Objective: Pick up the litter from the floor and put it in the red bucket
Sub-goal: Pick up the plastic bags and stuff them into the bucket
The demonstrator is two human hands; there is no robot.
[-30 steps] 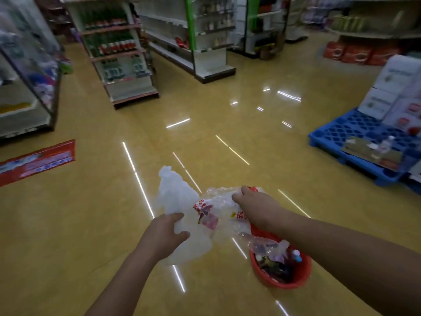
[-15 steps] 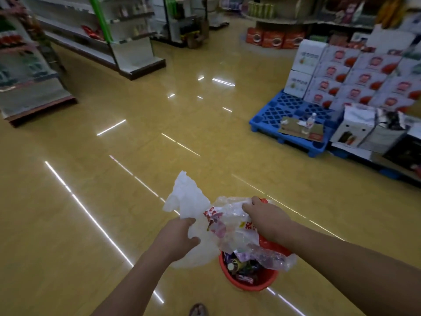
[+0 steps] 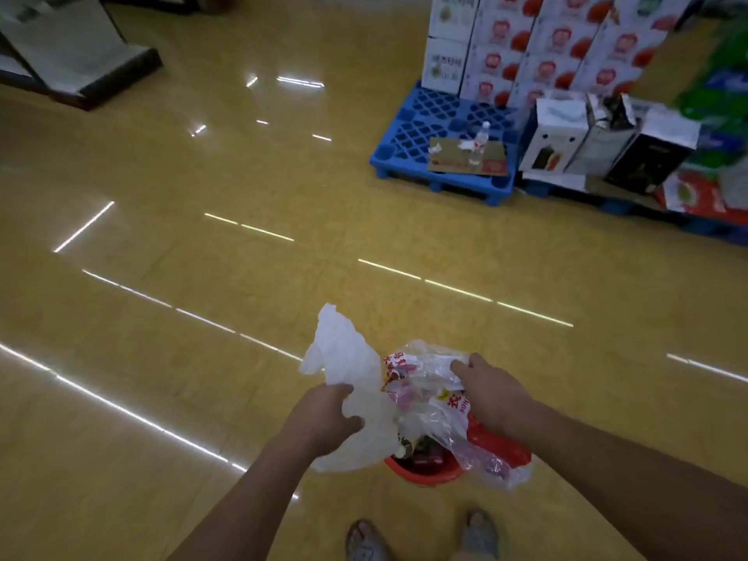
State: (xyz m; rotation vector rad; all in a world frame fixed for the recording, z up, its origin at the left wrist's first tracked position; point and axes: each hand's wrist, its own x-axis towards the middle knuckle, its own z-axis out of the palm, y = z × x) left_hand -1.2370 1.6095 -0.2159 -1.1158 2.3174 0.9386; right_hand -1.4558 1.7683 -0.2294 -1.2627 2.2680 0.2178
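2 hands are grasping the litter: the left hand (image 3: 324, 419) is clutching a white bag (image 3: 348, 358), and the right hand (image 3: 491, 394) is gripping a printed clear bag (image 3: 425, 382). Both bags are hanging lengthwise, pointing down into the red bucket (image 3: 404, 471) on the floor (image 3: 202, 317) directly below. The right hand is sitting nearer its rim.

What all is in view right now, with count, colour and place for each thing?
red bucket: one, red, below both hands, litter inside
white plastic bag: one, white, gripped by the left hand
printed plastic bag: one, clear with red print, gripped by the right hand, draped over the bucket
pallet: one, blue, upper right
cardboard sheet: one, brown, on the pallet
water bottle: one, clear, upright on the cardboard
cartons: many, white with red print, stacked on the pallet
shelf base: one, dark, upper left
shoes: two, grey, bottom edge
left hand: one, lower centre
right hand: one, right of it
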